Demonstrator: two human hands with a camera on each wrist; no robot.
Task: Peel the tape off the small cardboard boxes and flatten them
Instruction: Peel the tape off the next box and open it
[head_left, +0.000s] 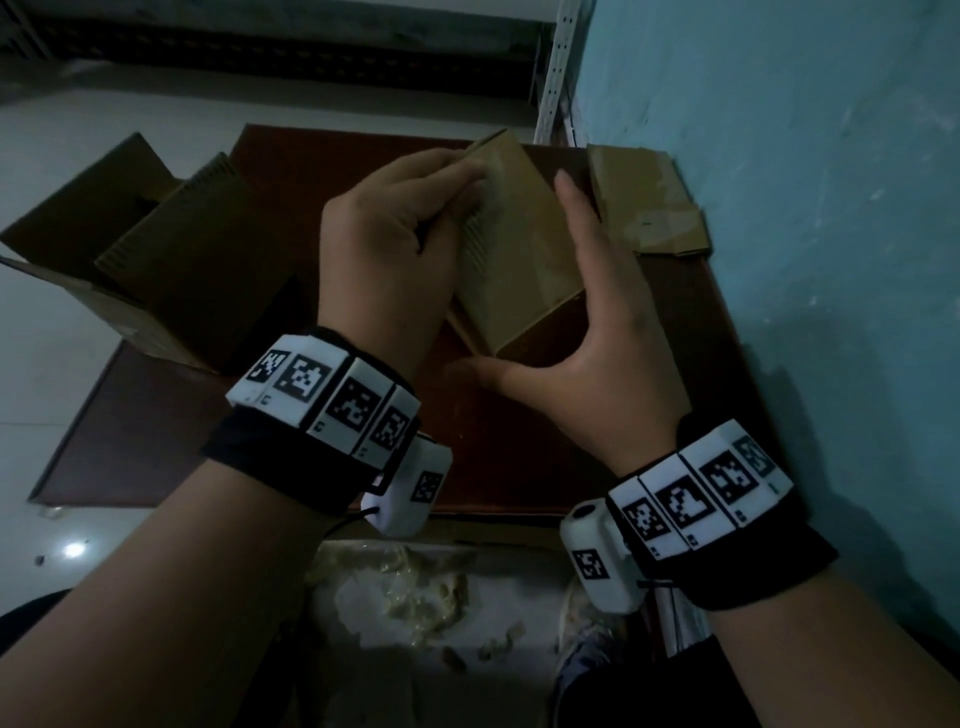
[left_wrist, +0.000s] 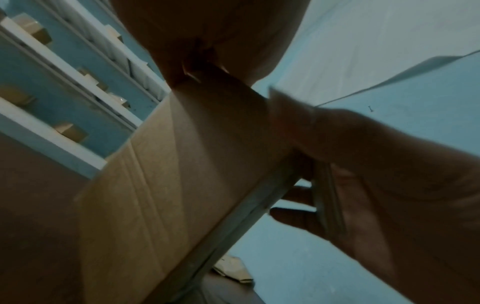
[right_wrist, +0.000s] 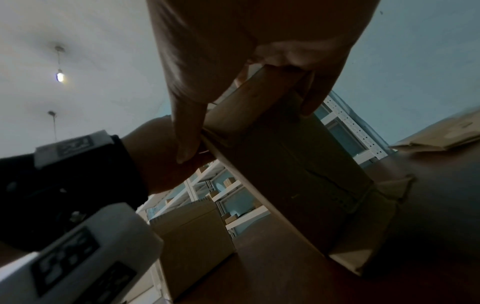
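A small brown cardboard box (head_left: 519, 260) is held tilted over the dark brown table (head_left: 208, 441), between both hands. My left hand (head_left: 415, 218) curls over its upper left part, fingertips pinching near the far top edge. My right hand (head_left: 582, 312) spans the right side, with fingers up along the far edge and thumb (head_left: 467, 370) under the near corner. In the left wrist view the box (left_wrist: 168, 185) fills the middle, with my right hand's fingers behind its edge. The right wrist view shows thumb (right_wrist: 182, 144) and fingers clasping the box (right_wrist: 298, 164). No tape is clearly visible.
A large open carton (head_left: 78, 228) stands at the table's left with another box (head_left: 176, 228) in it. Flattened cardboard (head_left: 644, 202) lies at the back right by the teal wall (head_left: 831, 208). Crumpled tape scraps (head_left: 405, 592) sit below the table's near edge. Shelving (head_left: 558, 67) rises behind.
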